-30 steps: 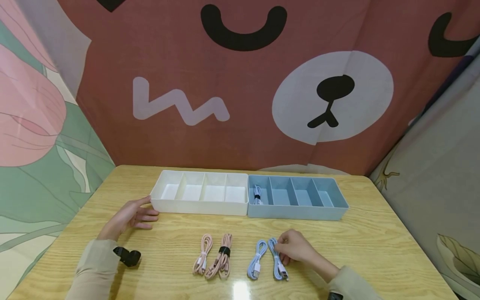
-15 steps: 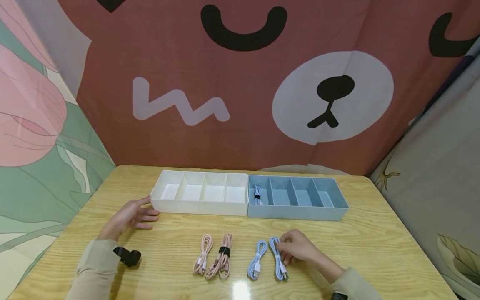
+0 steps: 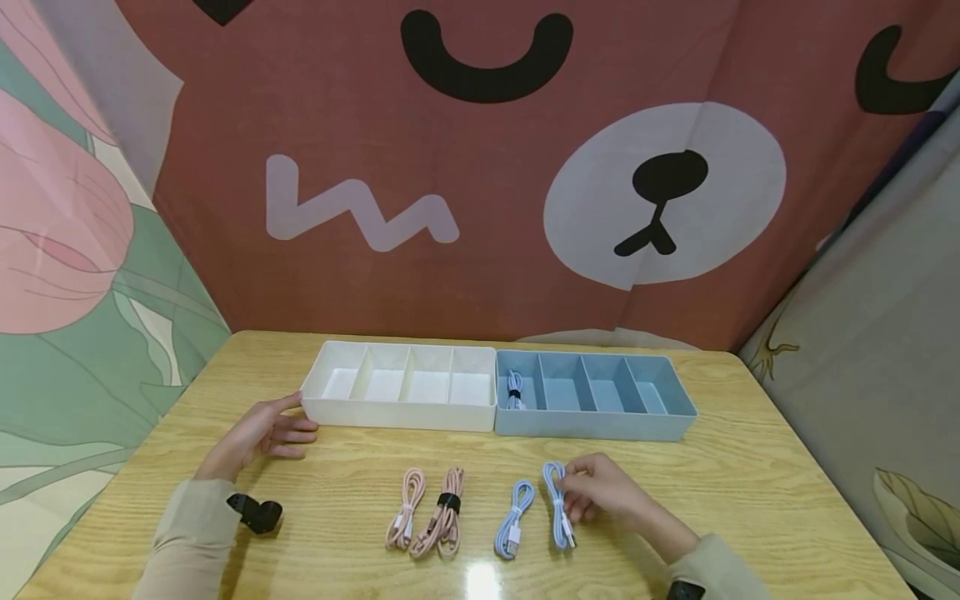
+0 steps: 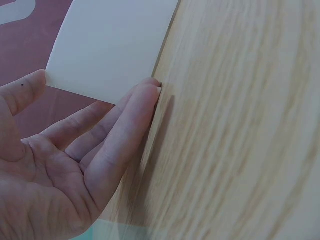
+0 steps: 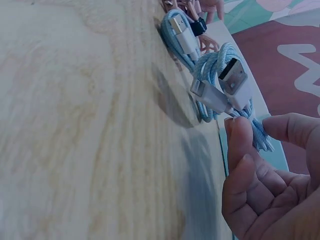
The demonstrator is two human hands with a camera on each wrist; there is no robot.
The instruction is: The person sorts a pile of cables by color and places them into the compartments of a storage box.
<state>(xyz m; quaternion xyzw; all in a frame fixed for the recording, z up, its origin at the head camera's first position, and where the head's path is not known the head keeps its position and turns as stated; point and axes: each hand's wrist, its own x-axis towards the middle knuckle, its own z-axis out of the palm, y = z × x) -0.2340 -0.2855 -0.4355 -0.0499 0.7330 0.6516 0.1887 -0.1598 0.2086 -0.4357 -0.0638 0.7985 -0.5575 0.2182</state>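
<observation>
My right hand (image 3: 603, 487) pinches a coiled light-blue USB cable (image 3: 557, 504) between thumb and fingers. In the right wrist view its connectors (image 5: 234, 80) point away from the hand, and a shadow falls on the table beside it. Just left lies a second coiled blue cable (image 3: 514, 521). My left hand (image 3: 262, 432) touches the left end of the white divided box (image 3: 397, 415) with extended fingers; the left wrist view has the thumb at one corner of the box wall (image 4: 110, 45) and the other fingers near its lower edge.
A blue divided box (image 3: 596, 426) adjoins the white one; its leftmost compartment holds a blue cable (image 3: 515, 388) with a black strap. Two coiled pink cables lie on the wooden table (image 3: 337, 517): a thin one (image 3: 408, 508) and a thicker, black-strapped one (image 3: 441, 521). Printed cloth (image 3: 487, 275) hangs behind.
The right hand has moved slightly away from me and to the right, carrying the pinched blue cable with it, away from the other blue cable. The left hand has stayed put.
</observation>
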